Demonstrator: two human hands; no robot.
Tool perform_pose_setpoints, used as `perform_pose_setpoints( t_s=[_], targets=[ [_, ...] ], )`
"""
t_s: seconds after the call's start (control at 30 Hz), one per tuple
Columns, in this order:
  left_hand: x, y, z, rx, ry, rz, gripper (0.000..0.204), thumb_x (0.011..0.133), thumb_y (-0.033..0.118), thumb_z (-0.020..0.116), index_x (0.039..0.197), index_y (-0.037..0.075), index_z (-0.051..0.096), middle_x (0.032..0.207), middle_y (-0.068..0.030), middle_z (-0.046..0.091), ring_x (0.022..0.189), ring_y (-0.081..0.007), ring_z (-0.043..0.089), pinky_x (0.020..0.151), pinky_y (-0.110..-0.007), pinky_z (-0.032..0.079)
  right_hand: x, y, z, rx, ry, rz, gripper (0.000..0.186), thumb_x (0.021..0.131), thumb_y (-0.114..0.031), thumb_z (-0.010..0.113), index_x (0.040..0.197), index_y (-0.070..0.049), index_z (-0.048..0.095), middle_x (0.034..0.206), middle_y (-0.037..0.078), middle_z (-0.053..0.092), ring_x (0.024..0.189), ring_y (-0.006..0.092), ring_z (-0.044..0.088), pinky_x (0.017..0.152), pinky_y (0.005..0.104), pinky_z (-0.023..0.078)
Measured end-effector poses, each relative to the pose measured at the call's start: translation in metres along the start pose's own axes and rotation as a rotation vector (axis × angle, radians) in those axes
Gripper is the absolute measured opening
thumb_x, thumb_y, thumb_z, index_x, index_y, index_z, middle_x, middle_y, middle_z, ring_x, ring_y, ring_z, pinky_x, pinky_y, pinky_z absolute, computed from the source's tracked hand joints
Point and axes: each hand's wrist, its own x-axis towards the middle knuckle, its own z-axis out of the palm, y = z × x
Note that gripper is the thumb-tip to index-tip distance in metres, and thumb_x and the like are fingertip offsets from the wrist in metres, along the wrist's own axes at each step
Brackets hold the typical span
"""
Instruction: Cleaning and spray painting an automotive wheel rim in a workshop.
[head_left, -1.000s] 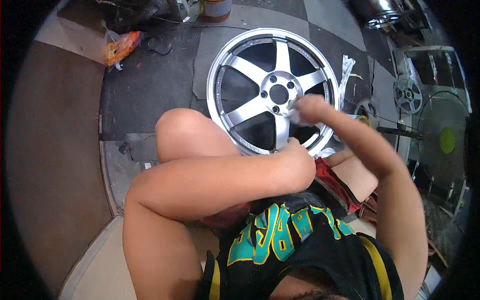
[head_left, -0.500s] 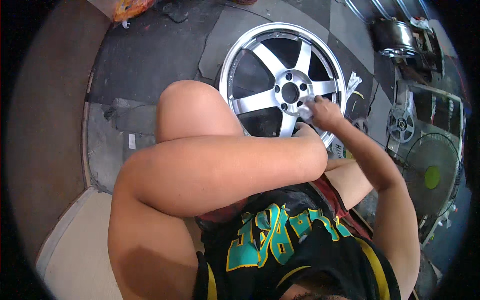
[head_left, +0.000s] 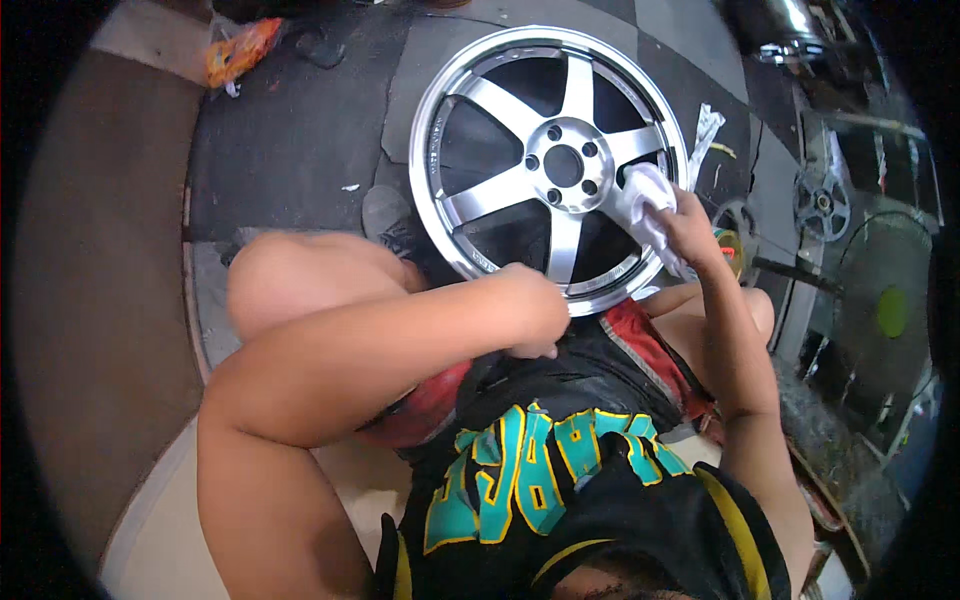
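Shifted rimward, right hand (head_left: 690,225) half-hides white cloth (head_left: 645,200) on wheel (head_left: 500,190).

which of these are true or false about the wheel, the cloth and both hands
1. The right hand presses a white cloth against the wheel. True.
2. The left hand holds the cloth. False: it rests at the wheel's near rim, with no cloth in it.
3. The wheel has five silver spokes. True.
4. The cloth lies on the hub. False: it is out on the right side, by a spoke near the rim.
5. An orange bag lies on the floor to the far left of the wheel. True.
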Motion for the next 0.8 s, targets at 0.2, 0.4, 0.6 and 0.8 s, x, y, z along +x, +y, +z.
perform_pose_setpoints(
  t_s=[0.2, 0.4, 0.6, 0.8],
  targets=[
    [0.020, -0.026, 0.052, -0.328, 0.056, -0.089, 0.050, 0.099, 0.044, 0.066, 0.128, 0.003, 0.067, 0.117, -0.0215, 0.072, 0.109, -0.0373, 0.070, 0.095, -0.049, 0.054, -0.024, 0.002, -0.015, -0.168, 0.283, -0.574, 0.056, 0.081, -0.019, 0.071, 0.134, -0.002, 0.066, 0.115, 0.024, 0.072, 0.108, 0.0388, 0.069, 0.096, 0.0417, 0.052],
    [0.045, -0.003, 0.102, -1.824, 0.246, -0.693, 0.053, 0.102, 0.035, 0.057, 0.141, 0.000, 0.052, 0.144, -0.0190, 0.056, 0.127, -0.0356, 0.058, 0.110, -0.047, 0.043, -0.059, -0.006, -0.070, 0.105, 0.405, -0.534, 0.055, 0.081, -0.012, 0.070, 0.135, -0.002, 0.066, 0.119, 0.020, 0.072, 0.111, 0.0298, 0.070, 0.100, 0.0385, 0.051],
    [0.079, 0.018, 0.114, -2.258, 0.810, -0.523, 0.047, 0.098, 0.018, 0.050, 0.140, -0.002, 0.048, 0.147, -0.0197, 0.050, 0.137, -0.0311, 0.050, 0.119, -0.044, 0.037, -0.083, 0.002, -0.109, 0.488, 0.304, -0.594, 0.047, 0.092, -0.017, 0.072, 0.133, 0.005, 0.064, 0.115, 0.012, 0.074, 0.104, 0.0168, 0.069, 0.092, 0.0310, 0.053],
    [0.083, 0.026, 0.118, -2.335, 1.027, -0.558, 0.038, 0.094, 0.007, 0.048, 0.128, -0.010, 0.053, 0.133, -0.0255, 0.057, 0.127, -0.0374, 0.057, 0.114, -0.045, 0.049, -0.092, 0.031, -0.105, 0.332, 0.377, -0.611, 0.052, 0.093, -0.016, 0.072, 0.139, 0.005, 0.060, 0.119, 0.011, 0.072, 0.108, 0.0160, 0.068, 0.094, 0.0307, 0.053]
  ],
)
